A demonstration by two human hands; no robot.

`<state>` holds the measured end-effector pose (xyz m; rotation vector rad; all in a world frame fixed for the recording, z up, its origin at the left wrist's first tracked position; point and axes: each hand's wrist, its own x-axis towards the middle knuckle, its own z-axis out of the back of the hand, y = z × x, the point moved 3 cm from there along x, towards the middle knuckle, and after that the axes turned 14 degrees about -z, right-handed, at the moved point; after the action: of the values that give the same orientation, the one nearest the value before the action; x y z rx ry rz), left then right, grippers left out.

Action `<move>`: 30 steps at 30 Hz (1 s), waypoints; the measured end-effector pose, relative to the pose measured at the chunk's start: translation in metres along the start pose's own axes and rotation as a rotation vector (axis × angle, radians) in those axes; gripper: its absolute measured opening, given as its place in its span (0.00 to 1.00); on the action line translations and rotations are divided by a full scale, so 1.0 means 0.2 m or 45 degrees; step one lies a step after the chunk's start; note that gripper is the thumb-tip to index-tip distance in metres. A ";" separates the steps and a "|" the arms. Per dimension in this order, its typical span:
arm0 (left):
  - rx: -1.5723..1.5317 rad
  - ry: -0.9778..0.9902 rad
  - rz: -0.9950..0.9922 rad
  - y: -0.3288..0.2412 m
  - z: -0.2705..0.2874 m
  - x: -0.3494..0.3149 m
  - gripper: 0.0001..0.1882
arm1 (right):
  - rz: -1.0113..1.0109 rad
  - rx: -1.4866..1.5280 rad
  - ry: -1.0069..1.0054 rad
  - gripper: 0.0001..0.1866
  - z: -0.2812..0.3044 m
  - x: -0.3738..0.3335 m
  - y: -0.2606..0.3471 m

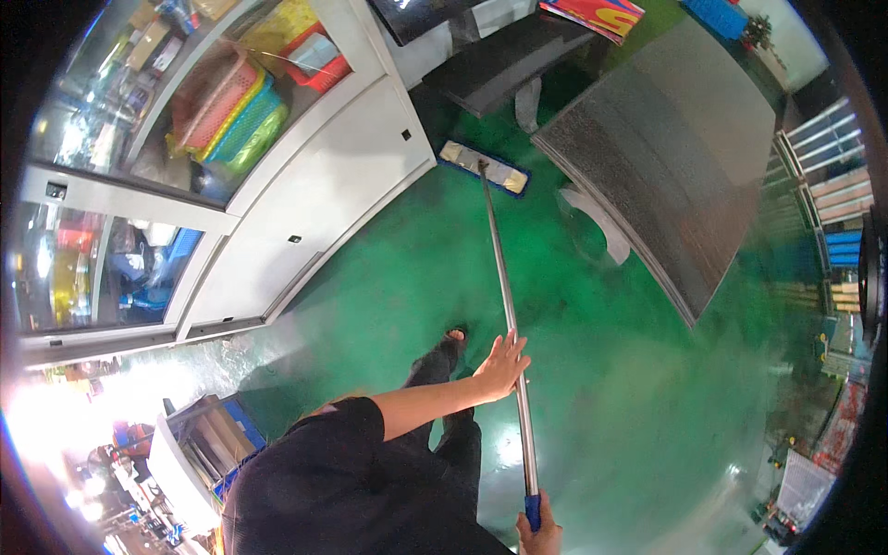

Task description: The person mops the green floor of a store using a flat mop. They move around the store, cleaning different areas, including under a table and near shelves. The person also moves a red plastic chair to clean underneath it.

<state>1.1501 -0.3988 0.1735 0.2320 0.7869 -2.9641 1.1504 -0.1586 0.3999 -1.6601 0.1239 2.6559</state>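
Observation:
A flat mop lies with its long rectangular head (504, 174), edged in blue, on the green floor between the white cabinet and a dark table. Its metal pole (504, 287) slants back toward me. Partway down the pole, my left hand (502, 366) holds it loosely, with the fingers laid across the metal. At the near end, my right hand (540, 531) is closed around the pole by its blue grip (533, 509). Part of the right hand is cut off by the lower edge.
A white cabinet (324, 213) with glass doors stands at left, with coloured baskets (231, 116) inside. The dark-topped table (666, 139) is at far right, its corner jutting toward me. A black bench (509, 60) stands beyond the mop head. Shelves (837, 213) line the right side.

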 end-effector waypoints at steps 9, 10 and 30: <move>-0.081 -0.058 0.090 0.65 0.28 0.13 0.17 | 0.094 -0.237 -0.071 0.34 -0.03 0.22 0.66; -0.073 -0.004 0.113 0.80 0.32 0.16 0.18 | 0.129 -0.186 -0.071 0.34 -0.07 0.27 0.78; -0.051 -0.312 0.132 1.28 0.76 0.10 0.14 | 0.226 -0.181 0.131 0.35 0.19 0.18 1.42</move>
<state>1.1374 -0.6959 0.1761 -0.0891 0.7755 -2.8041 1.0868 -0.4409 0.4016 -1.9149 0.0887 2.7649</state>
